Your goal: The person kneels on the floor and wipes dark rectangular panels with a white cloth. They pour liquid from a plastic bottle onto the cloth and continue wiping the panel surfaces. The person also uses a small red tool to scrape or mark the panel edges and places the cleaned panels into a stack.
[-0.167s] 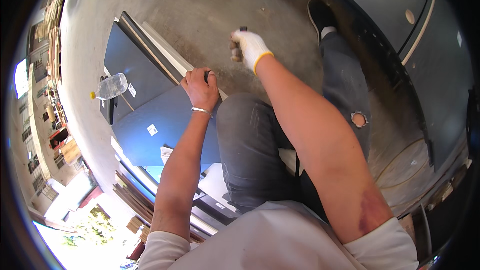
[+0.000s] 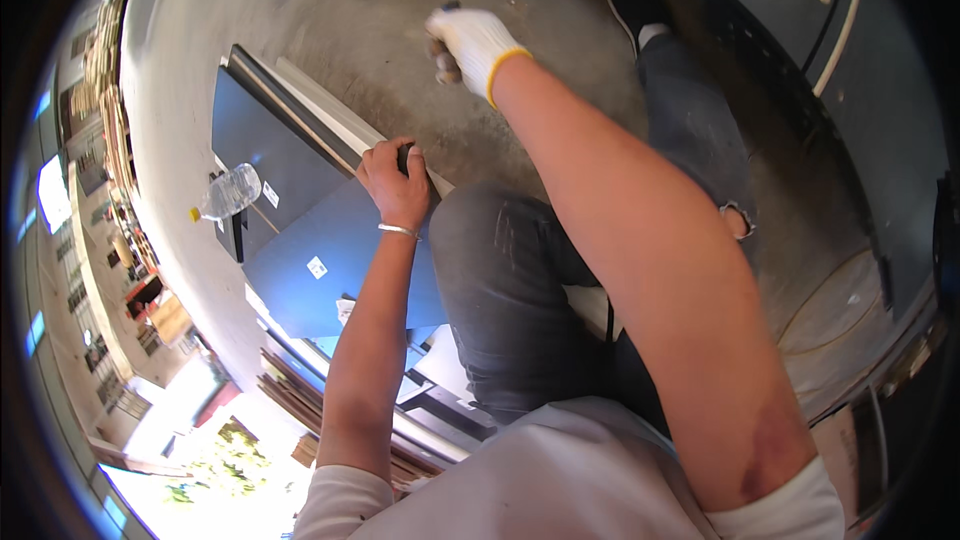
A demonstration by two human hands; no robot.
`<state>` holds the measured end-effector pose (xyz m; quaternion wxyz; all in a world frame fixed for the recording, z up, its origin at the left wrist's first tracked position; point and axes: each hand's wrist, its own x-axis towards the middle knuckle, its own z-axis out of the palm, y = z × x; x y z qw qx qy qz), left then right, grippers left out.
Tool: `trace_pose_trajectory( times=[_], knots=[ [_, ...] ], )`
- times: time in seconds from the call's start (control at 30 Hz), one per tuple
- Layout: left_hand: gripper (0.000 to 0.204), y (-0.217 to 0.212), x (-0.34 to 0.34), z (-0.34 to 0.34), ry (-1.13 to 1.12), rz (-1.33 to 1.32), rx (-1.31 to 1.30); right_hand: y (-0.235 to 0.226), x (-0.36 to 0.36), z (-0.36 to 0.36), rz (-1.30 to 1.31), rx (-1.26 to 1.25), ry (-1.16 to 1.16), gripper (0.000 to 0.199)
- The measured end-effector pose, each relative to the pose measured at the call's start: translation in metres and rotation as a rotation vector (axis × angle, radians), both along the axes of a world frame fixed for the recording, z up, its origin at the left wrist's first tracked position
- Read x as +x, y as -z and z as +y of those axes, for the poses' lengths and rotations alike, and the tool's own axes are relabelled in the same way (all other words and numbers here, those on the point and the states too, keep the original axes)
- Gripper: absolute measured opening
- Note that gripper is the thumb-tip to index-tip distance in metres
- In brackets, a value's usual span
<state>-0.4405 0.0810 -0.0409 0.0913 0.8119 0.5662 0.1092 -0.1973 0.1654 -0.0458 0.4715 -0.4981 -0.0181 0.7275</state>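
My left hand (image 2: 397,185), bare with a pale bracelet at the wrist, rests at the edge of the dark blue-grey panels (image 2: 345,260). Between its thumb and forefinger shows a small black thing (image 2: 406,153), mostly hidden; the fingers are closed round it. My right hand (image 2: 470,48), in a white knit glove with a yellow cuff, hangs above the floor beyond the panels. Its fingers are curled shut, and a dark tip pokes out on top; what it belongs to is hidden. A clear plastic bottle (image 2: 232,192) with a yellow cap lies on the panels.
Pale boards (image 2: 318,100) lie along the panels' far edge. My bent knee (image 2: 485,240) is against the stack; my other leg (image 2: 690,120) stretches out ahead. A large grey panel (image 2: 880,140) stands at the right. Planks (image 2: 290,385) lie lower left, with a building behind.
My right hand has moved left and farther away from me over the floor, still closed. My left hand keeps its place at the panel edge. The whole view has shifted slightly.
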Motion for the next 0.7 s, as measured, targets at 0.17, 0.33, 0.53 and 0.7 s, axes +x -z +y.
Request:
trace_pose_trajectory(
  times=[0.17, 0.33, 0.53, 0.7],
  knots=[
    [0.034, 0.005, -0.003, 0.002, 0.042, 0.129, 0.021, -0.082, 0.045, 0.021, -1.603, 0.926, -0.19, 0.019],
    [0.018, 0.012, 0.0, 0.012, -0.177, 0.087, -0.045, -0.137, 0.068, -0.027, -1.248, 0.761, -0.105, 0.025],
    [0.023, 0.012, 0.007, 0.016, -0.208, 0.089, -0.093, -0.155, 0.082, -0.08, -0.924, 0.474, -0.161, 0.035],
    [0.019, 0.011, 0.001, 0.015, -0.197, -0.052, -0.099, -0.159, 0.074, -0.078, -0.963, 0.398, -0.154, 0.039]
  ],
)
